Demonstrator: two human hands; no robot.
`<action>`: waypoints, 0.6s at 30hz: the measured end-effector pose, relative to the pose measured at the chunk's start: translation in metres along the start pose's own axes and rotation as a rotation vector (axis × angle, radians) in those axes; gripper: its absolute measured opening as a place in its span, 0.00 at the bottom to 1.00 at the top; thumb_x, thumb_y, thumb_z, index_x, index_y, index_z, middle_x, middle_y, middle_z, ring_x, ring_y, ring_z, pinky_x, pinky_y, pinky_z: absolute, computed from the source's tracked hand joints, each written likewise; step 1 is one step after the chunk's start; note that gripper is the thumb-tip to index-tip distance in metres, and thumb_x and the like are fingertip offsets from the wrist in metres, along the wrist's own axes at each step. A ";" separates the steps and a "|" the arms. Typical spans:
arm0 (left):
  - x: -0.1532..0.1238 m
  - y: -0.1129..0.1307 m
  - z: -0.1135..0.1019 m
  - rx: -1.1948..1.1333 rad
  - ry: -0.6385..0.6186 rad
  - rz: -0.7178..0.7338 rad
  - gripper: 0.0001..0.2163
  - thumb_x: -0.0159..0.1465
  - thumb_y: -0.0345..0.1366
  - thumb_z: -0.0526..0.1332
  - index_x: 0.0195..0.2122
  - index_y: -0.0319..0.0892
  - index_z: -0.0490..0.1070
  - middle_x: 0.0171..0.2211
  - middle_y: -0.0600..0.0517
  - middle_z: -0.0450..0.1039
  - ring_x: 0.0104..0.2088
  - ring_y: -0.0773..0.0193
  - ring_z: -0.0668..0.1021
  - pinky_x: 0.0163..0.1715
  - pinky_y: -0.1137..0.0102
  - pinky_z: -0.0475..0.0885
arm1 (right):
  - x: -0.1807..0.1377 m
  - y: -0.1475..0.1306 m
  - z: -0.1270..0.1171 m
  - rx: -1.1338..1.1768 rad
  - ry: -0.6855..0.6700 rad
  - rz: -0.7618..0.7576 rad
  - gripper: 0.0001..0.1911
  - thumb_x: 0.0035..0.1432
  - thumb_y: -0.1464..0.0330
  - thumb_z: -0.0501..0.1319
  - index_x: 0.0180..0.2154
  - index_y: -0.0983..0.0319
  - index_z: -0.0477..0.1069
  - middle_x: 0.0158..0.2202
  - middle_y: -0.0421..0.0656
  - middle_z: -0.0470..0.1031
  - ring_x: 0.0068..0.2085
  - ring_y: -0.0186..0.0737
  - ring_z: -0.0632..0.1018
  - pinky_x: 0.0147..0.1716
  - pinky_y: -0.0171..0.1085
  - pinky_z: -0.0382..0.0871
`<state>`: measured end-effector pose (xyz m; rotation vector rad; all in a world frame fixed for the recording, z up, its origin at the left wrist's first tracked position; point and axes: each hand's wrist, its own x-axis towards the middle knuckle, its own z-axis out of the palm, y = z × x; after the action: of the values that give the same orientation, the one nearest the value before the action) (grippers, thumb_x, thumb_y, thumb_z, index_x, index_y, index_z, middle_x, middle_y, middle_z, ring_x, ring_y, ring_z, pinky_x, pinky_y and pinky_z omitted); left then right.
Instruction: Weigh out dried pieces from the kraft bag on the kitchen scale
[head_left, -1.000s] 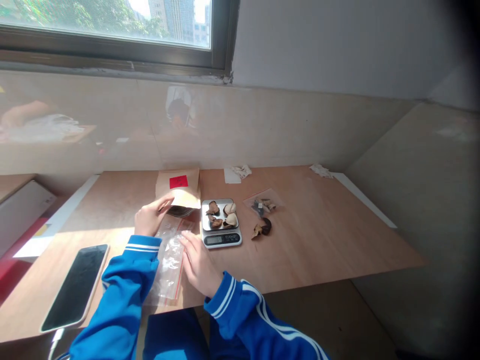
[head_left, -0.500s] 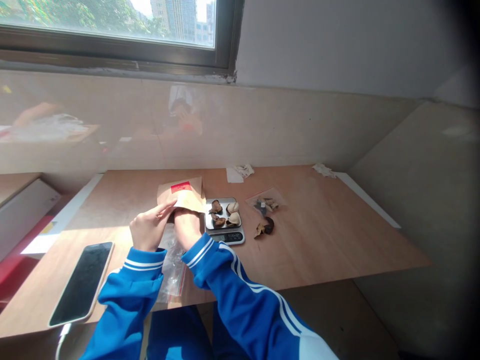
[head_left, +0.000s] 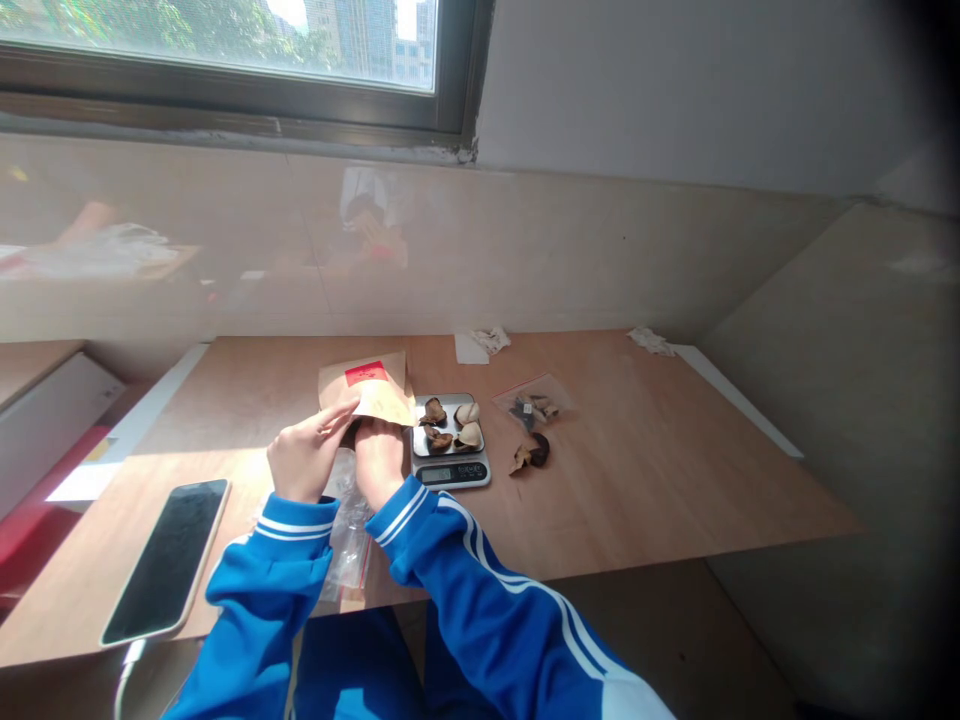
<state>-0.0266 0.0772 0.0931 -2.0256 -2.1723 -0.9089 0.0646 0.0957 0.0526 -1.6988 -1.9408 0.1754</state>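
A brown kraft paper bag (head_left: 384, 397) with a red label lies on its side, its mouth toward me. My left hand (head_left: 307, 450) pinches the upper edge of the mouth between thumb and fingers. My right hand (head_left: 379, 455) reaches into the opening; its fingers are hidden inside, so what they hold does not show. Just right of the bag stands a small digital kitchen scale (head_left: 450, 472). Several dried, curled brown and pale pieces, like dried mushrooms (head_left: 438, 438), rest on its metal plate. Under my wrists lies a clear plastic zip bag (head_left: 349, 545).
Right of the scale are a dark dried piece (head_left: 531, 455) and a clear zip bag (head_left: 534, 402) with more pieces and a small packet. A phone (head_left: 166, 565) with a cable lies at left. Crumpled tissues (head_left: 491, 341) lie by the wall. The table's front edge is close to me.
My right hand has drawn back slightly, so more of its back shows outside the bag mouth. My left hand keeps its pinch. The view has shifted a little.
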 end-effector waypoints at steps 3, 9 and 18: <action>0.000 0.000 0.001 0.006 -0.010 -0.010 0.14 0.61 0.47 0.62 0.47 0.56 0.76 0.33 0.53 0.81 0.38 0.56 0.82 0.30 0.72 0.69 | 0.001 0.002 -0.003 -0.044 0.011 -0.022 0.25 0.63 0.79 0.51 0.61 0.68 0.61 0.59 0.56 0.66 0.62 0.54 0.65 0.62 0.54 0.56; 0.002 0.002 0.000 0.012 -0.038 -0.035 0.14 0.61 0.48 0.61 0.47 0.57 0.76 0.33 0.54 0.81 0.38 0.56 0.82 0.31 0.72 0.69 | -0.002 0.011 -0.014 -0.044 -0.050 -0.093 0.21 0.65 0.76 0.51 0.58 0.68 0.63 0.54 0.57 0.71 0.57 0.50 0.71 0.56 0.47 0.67; -0.002 -0.001 0.006 -0.026 -0.073 -0.001 0.14 0.61 0.47 0.61 0.47 0.56 0.76 0.33 0.53 0.81 0.38 0.58 0.81 0.30 0.73 0.69 | -0.006 0.016 -0.010 -0.006 -0.202 -0.016 0.19 0.63 0.80 0.50 0.53 0.69 0.68 0.44 0.57 0.77 0.45 0.49 0.79 0.46 0.44 0.74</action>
<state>-0.0248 0.0782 0.0872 -2.1012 -2.2099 -0.8814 0.0833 0.0903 0.0518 -1.7256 -2.1004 0.3472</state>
